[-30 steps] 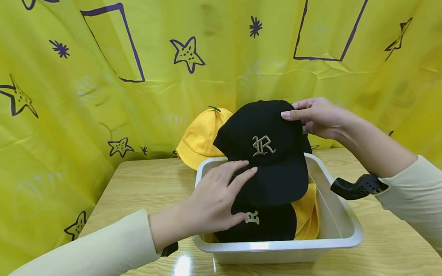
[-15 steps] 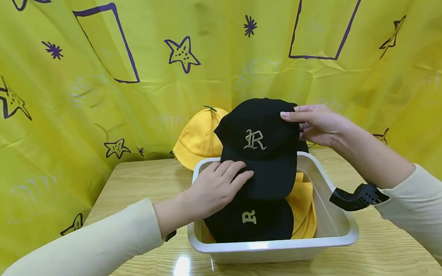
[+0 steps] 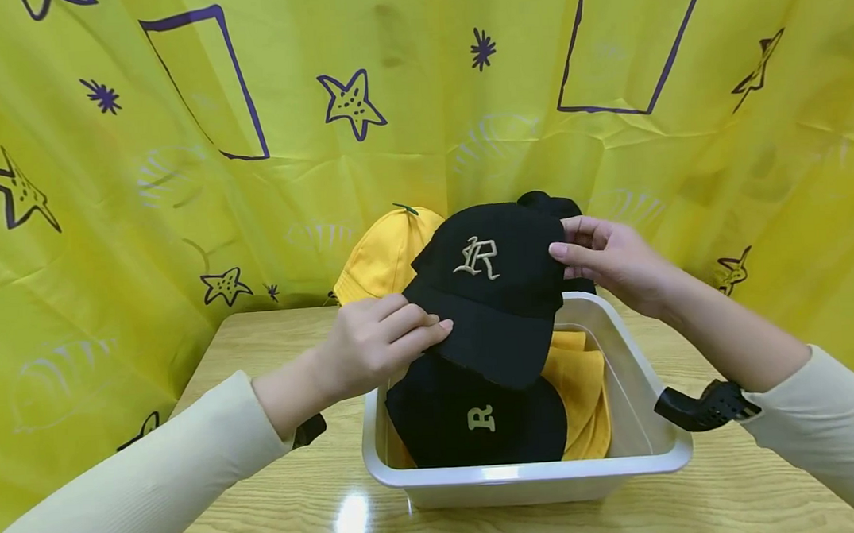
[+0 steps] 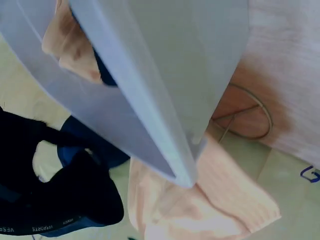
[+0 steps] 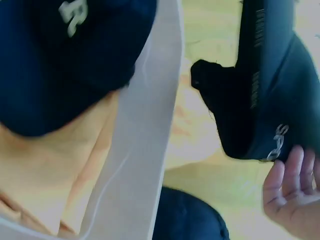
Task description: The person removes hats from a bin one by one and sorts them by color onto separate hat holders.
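Observation:
Both hands hold up a black baseball cap (image 3: pixel 506 283) with a gold gothic R, over a white tub (image 3: pixel 500 475). My left hand (image 3: pixel 380 340) grips the left edge of its brim. At the crown's right side, my right hand (image 3: pixel 613 262) pinches the cap between thumb and fingers. In the right wrist view, the fingertips (image 5: pixel 295 160) meet the cap's lower edge, and lettering shows on its inner band. A second black cap (image 3: pixel 434 437) with a small R lies in the tub beside folded yellow fabric (image 3: pixel 582 403). The left wrist view shows the held cap (image 4: pixel 95 195) without the hand.
Behind the tub at left sits a yellow bucket hat (image 3: pixel 383 252) with a green sprout on top. Another black hat (image 3: pixel 553 204) is partly hidden behind the held cap. The tub stands on a wooden table (image 3: pixel 281 360) backed by a yellow patterned curtain (image 3: pixel 422 155).
The cap has moved left and lower, its brim now tilted down to the right. My left hand has drawn left and curled onto the brim; my right hand has come slightly lower with the cap.

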A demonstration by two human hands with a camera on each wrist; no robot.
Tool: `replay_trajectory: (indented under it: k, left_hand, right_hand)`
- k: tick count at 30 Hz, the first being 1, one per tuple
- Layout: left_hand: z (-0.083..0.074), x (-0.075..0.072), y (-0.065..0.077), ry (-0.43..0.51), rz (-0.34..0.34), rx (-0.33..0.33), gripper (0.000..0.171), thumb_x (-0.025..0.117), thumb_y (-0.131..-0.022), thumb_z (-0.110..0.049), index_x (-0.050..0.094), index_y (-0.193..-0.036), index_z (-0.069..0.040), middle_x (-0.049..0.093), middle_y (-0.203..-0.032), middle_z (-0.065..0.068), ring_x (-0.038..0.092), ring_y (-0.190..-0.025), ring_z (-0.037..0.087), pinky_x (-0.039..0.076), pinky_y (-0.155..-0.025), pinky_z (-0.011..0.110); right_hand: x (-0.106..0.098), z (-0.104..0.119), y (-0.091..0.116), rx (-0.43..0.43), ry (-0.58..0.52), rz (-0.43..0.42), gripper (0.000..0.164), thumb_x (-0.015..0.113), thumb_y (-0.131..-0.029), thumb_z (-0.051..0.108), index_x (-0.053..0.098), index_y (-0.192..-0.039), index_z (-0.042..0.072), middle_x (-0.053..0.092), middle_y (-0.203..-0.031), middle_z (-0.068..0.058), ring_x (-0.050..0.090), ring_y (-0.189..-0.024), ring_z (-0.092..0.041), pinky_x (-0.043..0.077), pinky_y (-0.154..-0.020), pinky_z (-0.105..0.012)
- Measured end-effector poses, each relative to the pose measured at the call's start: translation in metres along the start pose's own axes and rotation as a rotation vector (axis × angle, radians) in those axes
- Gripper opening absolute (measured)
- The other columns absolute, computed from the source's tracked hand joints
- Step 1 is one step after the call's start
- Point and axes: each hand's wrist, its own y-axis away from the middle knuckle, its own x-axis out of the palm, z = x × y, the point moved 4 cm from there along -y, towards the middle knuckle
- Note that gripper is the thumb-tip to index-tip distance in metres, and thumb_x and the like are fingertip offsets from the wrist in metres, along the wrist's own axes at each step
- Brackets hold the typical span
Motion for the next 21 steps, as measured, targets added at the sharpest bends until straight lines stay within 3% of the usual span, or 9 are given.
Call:
replay_trajectory:
  k: [3,6,8,10,13,18,21]
  left_hand:
    - [0.005,-0.005,-0.002,-0.007,-0.023,-0.014,0.015,0.057,-0.092,-0.004,0.072,-0.091,-0.006,0.065,-0.077,0.001,0.054,-0.059,0.013,0.047,-0.050,0.019]
    - [0.009,-0.009,-0.003,-0.005,-0.035,-0.043,0.016,0.060,-0.093,-0.015,0.072,-0.091,-0.004,0.065,-0.078,0.003,0.053,-0.057,0.015,0.047,-0.050,0.020]
    - [0.012,-0.011,-0.005,0.005,-0.053,-0.064,0.019,0.063,-0.092,-0.019,0.072,-0.090,-0.003,0.064,-0.076,0.005,0.052,-0.056,0.015,0.046,-0.048,0.021]
    - [0.015,-0.013,-0.007,0.021,-0.077,-0.085,0.016,0.065,-0.091,-0.017,0.071,-0.089,-0.002,0.063,-0.074,0.006,0.052,-0.055,0.016,0.044,-0.046,0.021]
    - [0.018,-0.014,-0.011,0.047,-0.116,-0.114,0.007,0.065,-0.088,-0.007,0.069,-0.089,-0.001,0.059,-0.070,0.006,0.051,-0.055,0.016,0.043,-0.043,0.022]
    - [0.019,-0.014,-0.018,0.070,-0.158,-0.122,0.004,0.067,-0.086,-0.004,0.066,-0.088,-0.001,0.054,-0.068,0.006,0.050,-0.055,0.016,0.044,-0.044,0.022]
    - [0.019,-0.013,-0.021,0.066,-0.176,-0.118,0.007,0.068,-0.086,-0.007,0.065,-0.087,-0.001,0.053,-0.067,0.006,0.049,-0.054,0.016,0.043,-0.044,0.022]
  right_hand:
    - [0.002,0.003,0.007,-0.214,0.237,0.050,0.041,0.060,-0.091,0.004,0.046,-0.129,0.007,0.054,-0.112,-0.001,0.054,-0.094,-0.012,0.048,-0.080,-0.018]
    - [0.005,0.002,0.012,-0.402,0.452,0.090,0.079,0.074,-0.078,-0.003,0.029,-0.144,0.001,0.046,-0.126,-0.009,0.051,-0.104,-0.018,0.043,-0.085,-0.016]
    - [0.006,-0.001,0.014,-0.477,0.622,0.072,0.102,0.082,-0.067,-0.003,0.019,-0.147,-0.001,0.040,-0.132,-0.017,0.049,-0.108,-0.024,0.040,-0.088,-0.020]
    - [0.006,-0.006,0.013,-0.496,0.758,0.027,0.112,0.086,-0.061,-0.002,0.014,-0.147,-0.004,0.038,-0.131,-0.024,0.047,-0.109,-0.032,0.040,-0.091,-0.030]
    - [0.002,-0.011,0.008,-0.480,0.840,-0.073,0.097,0.082,-0.064,-0.006,0.021,-0.139,-0.013,0.042,-0.122,-0.030,0.047,-0.104,-0.039,0.040,-0.086,-0.039]
    - [-0.009,-0.012,0.005,-0.495,0.849,-0.232,0.061,0.071,-0.068,-0.011,0.043,-0.122,-0.011,0.054,-0.103,-0.024,0.052,-0.090,-0.034,0.039,-0.078,-0.025]
    - [-0.011,-0.010,0.007,-0.514,0.881,-0.309,0.048,0.069,-0.068,-0.008,0.051,-0.113,-0.007,0.060,-0.093,-0.022,0.056,-0.082,-0.032,0.042,-0.072,-0.027]
